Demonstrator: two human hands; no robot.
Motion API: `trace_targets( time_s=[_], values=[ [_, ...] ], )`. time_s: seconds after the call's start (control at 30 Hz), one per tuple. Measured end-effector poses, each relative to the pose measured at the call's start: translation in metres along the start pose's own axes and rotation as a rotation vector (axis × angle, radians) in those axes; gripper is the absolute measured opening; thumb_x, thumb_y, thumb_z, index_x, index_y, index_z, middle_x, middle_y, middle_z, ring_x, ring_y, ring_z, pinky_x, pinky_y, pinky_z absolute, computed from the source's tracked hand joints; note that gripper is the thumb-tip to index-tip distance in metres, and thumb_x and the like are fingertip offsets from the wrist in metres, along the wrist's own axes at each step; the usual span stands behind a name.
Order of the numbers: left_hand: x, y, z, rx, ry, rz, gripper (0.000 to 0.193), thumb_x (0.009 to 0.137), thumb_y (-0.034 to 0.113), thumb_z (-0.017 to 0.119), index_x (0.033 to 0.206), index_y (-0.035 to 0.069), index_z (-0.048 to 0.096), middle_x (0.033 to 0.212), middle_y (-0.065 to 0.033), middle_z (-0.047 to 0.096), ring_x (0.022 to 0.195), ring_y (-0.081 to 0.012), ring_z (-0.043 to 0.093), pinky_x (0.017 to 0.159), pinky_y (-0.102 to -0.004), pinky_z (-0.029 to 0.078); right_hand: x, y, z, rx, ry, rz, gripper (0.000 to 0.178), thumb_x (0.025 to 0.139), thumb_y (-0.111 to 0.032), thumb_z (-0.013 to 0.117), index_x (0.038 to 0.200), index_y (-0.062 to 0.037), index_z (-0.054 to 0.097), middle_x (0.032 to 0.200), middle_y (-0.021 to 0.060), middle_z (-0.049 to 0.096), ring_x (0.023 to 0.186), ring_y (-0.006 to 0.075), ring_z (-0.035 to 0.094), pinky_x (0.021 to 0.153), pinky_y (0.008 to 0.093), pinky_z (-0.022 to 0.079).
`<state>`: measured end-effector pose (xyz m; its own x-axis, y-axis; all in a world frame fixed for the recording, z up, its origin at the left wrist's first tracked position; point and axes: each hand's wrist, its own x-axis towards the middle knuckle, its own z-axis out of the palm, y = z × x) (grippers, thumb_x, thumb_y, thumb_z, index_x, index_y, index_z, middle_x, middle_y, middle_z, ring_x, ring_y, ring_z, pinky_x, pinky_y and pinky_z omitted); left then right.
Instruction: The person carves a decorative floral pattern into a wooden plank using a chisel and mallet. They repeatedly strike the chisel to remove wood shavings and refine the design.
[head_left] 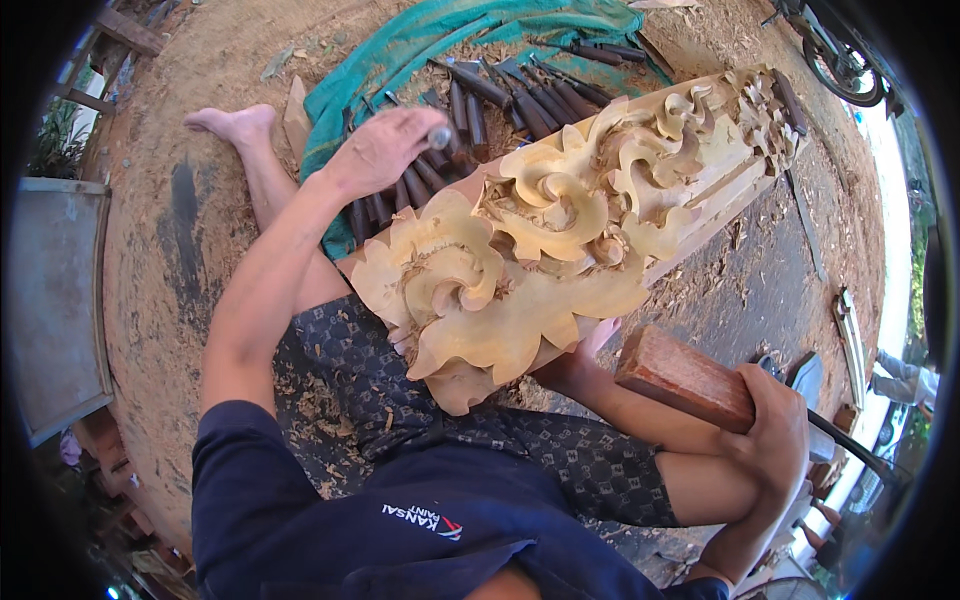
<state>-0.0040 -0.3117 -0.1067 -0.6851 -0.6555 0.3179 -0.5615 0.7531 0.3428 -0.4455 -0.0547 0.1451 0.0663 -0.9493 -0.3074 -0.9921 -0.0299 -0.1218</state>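
Across my lap and legs lies a long carved wooden panel (540,300), pale yellow, with deep leaf and scroll shapes. Raised over its far left side, my left hand (382,150) is closed round what looks like a chisel (439,137). Only the round, greyish end of that tool shows; the rest is hidden by the fingers. To the right of the panel, my right hand (775,425) grips a reddish-brown wooden mallet (685,378), a squared block held off the carving. Just beyond my left hand, several dark-handled chisels (535,105) lie in a row.
A green cloth (350,95) lies under the chisels. Wood shavings are scattered on the carving, my shorts and the brown ground (150,270). A motorbike wheel (845,65) stands at the far right. A grey metal panel (60,300) is at the left edge.
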Motion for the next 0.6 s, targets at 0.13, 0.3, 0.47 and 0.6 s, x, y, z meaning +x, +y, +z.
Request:
trace_targets(
  time_s=[0.13,0.3,0.47,0.6],
  values=[
    [0.027,0.094,-0.036,-0.356,0.482,-0.098,0.045,0.100,0.012,0.067,0.143,0.006,0.052,0.119,-0.0128,0.067,0.103,-0.0282,0.068,0.091,-0.0415,0.056,-0.002,0.007,0.003,-0.003,0.129,0.068,0.048,0.064,-0.006,0.070,0.112,-0.0027,0.063,0.086,0.0196,0.064,0.080,0.0419,0.065,0.073,0.0456,0.051],
    [0.027,0.212,-0.038,-0.789,0.399,0.216,0.044,0.091,0.031,0.078,0.129,0.012,0.065,0.092,-0.0054,0.062,0.073,-0.0220,0.063,0.061,-0.0369,0.052,-0.006,0.017,0.018,0.551,0.467,0.400,0.047,0.081,0.000,0.072,0.126,0.0019,0.058,0.107,0.0137,0.068,0.099,0.0266,0.067,0.091,0.0407,0.053],
    [0.015,0.249,-0.007,-0.971,0.360,0.301,0.043,0.087,0.046,0.079,0.115,0.016,0.066,0.079,0.0007,0.052,0.060,-0.0175,0.053,0.048,-0.0348,0.042,-0.011,0.052,-0.004,0.355,0.421,0.207,0.031,0.087,0.006,0.071,0.114,-0.0007,0.059,0.101,0.0089,0.065,0.096,0.0180,0.062,0.092,0.0361,0.050],
    [0.007,0.246,0.002,-1.031,0.381,0.261,0.046,0.083,0.048,0.080,0.114,0.017,0.067,0.078,0.0029,0.052,0.059,-0.0150,0.051,0.049,-0.0322,0.038,0.015,0.016,-0.005,0.315,0.534,0.223,0.026,0.086,0.007,0.070,0.108,-0.0013,0.060,0.096,0.0070,0.062,0.092,0.0172,0.060,0.091,0.0353,0.049]
  ],
)
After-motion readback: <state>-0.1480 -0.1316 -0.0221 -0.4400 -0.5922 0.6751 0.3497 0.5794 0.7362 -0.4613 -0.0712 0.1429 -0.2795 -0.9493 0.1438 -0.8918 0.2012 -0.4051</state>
